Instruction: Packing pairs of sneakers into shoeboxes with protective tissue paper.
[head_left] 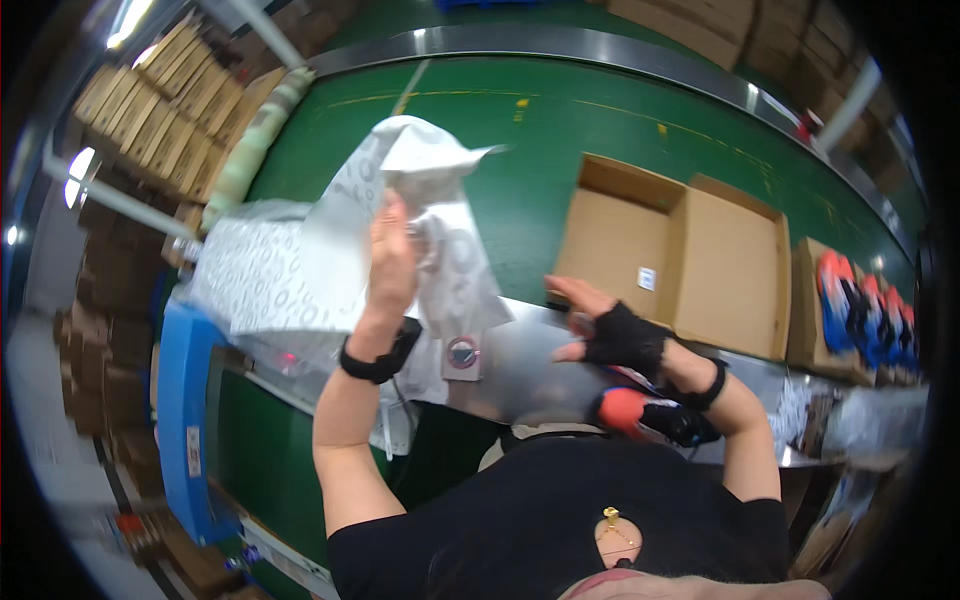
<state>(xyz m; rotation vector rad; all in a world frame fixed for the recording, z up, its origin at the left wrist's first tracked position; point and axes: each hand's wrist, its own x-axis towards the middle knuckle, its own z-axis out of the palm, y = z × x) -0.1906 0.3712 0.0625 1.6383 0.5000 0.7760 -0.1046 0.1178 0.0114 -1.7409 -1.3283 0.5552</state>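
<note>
My left hand [392, 255], slightly blurred, is closed on a sheet of white tissue paper [455, 265] with a grey print. The sheet stands up crumpled around the fingers, and my thumb is mostly hidden. More of this printed paper [255, 275] lies in a stack to the left. My right hand [615, 330], in a black fingerless glove, is spread with nothing in it, close to the near edge of an open brown cardboard box [735, 265]. Under my right forearm lies a shoe [650, 415] in orange-red and black, partly covered by the arm.
A green conveyor belt [480, 100] runs behind the work surface. At the right, a carton [808, 330] holds several orange, blue and black shoes [870, 310]. A blue machine frame [185, 420] stands at the left, below stacked boxes [165, 110]. A small white card [461, 357] lies near me.
</note>
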